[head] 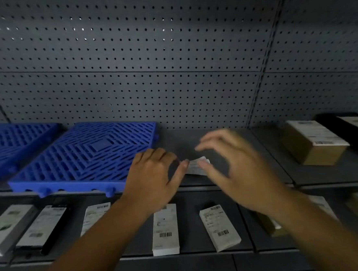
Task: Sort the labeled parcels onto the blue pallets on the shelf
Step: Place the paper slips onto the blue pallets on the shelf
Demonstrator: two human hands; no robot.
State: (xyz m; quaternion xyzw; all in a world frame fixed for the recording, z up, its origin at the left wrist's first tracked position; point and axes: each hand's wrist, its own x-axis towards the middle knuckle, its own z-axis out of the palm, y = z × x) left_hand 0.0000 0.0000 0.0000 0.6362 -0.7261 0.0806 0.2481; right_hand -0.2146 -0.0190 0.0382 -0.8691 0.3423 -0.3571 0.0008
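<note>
Both blue pallets (84, 156) lie bare; sorting looks barely begun. Left hand (153, 175) and right hand (238, 173) (blurred) flank one small parcel (197, 167), thumbs touching it, fingers loose.

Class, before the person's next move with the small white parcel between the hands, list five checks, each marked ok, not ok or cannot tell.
1. The small white parcel lies between both hands: ok.
2. The left hand has its thumb touching the parcel: ok.
3. The right hand has a firm grip: cannot tell, blurred.
4. Parcel label readable: not ok, blurred.
5. The nearer blue pallet is bare on top: ok.
</note>
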